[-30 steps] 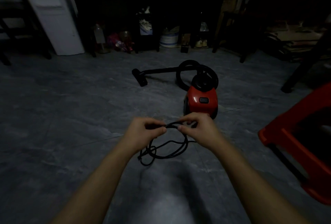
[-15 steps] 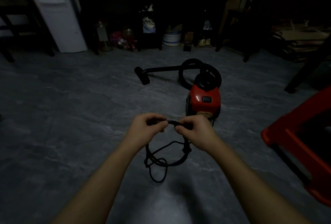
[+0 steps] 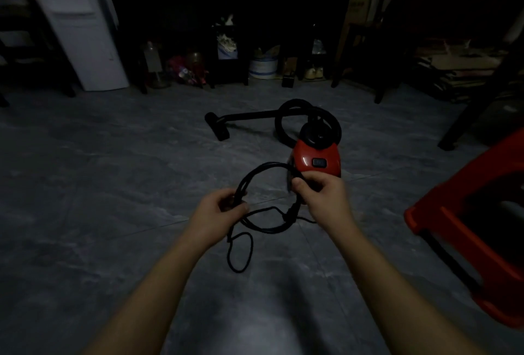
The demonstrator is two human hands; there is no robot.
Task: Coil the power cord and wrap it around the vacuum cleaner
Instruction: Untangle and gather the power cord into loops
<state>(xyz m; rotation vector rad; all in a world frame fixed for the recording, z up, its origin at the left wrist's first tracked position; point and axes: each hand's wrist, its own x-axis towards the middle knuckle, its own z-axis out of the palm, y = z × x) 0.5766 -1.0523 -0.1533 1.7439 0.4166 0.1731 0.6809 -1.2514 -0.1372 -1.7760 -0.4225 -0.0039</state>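
From my head camera, my left hand and right hand are apart, each pinched on the black power cord, which arches between them, loops hanging below. The red vacuum cleaner sits just beyond. I should keep the loops even and untwisted while gathering the slack.

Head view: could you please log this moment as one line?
left hand: holds power cord | right hand: holds cord loop | vacuum cleaner: unwrapped
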